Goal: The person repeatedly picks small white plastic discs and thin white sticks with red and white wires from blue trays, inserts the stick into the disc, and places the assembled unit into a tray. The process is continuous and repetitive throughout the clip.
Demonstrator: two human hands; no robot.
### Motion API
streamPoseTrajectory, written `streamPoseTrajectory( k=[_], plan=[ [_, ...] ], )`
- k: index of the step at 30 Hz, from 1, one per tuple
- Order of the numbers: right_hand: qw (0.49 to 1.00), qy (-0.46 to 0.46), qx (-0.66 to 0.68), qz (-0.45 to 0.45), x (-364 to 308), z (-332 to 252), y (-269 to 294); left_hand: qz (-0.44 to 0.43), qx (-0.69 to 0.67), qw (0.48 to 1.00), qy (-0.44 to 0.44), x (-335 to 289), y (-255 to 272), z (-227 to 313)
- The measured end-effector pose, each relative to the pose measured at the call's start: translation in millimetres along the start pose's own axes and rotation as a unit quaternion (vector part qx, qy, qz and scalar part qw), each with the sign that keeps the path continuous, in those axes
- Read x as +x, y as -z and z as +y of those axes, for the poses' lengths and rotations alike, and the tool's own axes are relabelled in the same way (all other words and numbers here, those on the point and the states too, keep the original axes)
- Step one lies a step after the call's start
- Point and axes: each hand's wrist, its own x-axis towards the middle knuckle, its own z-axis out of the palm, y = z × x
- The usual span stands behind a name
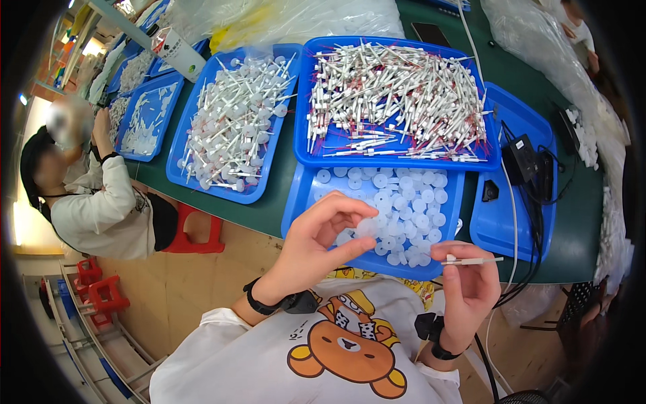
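Observation:
Between the thumb and fingers of my left hand (326,232) is a translucent white plastic disc (367,228). My right hand (469,283) pinches a thin white stick-like part (475,260), which lies level and points to the right. The two pieces are apart. Both hands hover at the near edge of a blue tray (293,202) with many loose discs (404,202) in it. Overlapping its far side, another blue tray (301,145) holds a heap of white stick parts (397,94) with red wires.
To the left, a blue tray (176,161) carries sticks with discs on them. A blue tray (484,222) with black adapters and cables (521,158) lies right. Beyond are a cup (176,54), a phone (431,34) and plastic bags (296,17). A co-worker (101,195) sits at the left.

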Motion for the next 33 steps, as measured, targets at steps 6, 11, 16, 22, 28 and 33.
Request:
streamPoseTrajectory(
  k=[6, 11, 16, 22, 28, 33],
  plan=[
    [0.994, 0.029, 0.105, 0.012, 1.4, -11.7, -19.2, -0.061, -0.111, 0.990, 0.061, -1.9, -9.5, 2.4],
    [0.990, 0.066, 0.124, 0.013, 0.5, -8.6, -24.3, -0.106, -0.238, 0.947, 0.189, -1.0, -12.6, 8.2],
    [0.990, 0.032, 0.139, 0.022, -1.1, -11.3, -26.9, -0.144, -0.295, 0.917, 0.225, -2.1, -11.7, 9.4],
    [0.995, 0.072, 0.065, 0.008, 2.4, -6.3, -27.4, -0.162, -0.251, 0.915, 0.269, -0.5, -11.3, 16.9],
    [0.997, 0.075, 0.012, 0.022, 3.5, 0.9, -32.3, -0.180, -0.271, 0.900, 0.289, -1.9, -12.1, 11.0],
    [0.990, 0.136, -0.034, -0.006, 8.5, 10.9, -29.1, -0.194, -0.268, 0.900, 0.285, -1.4, -10.3, 7.8]
  ],
)
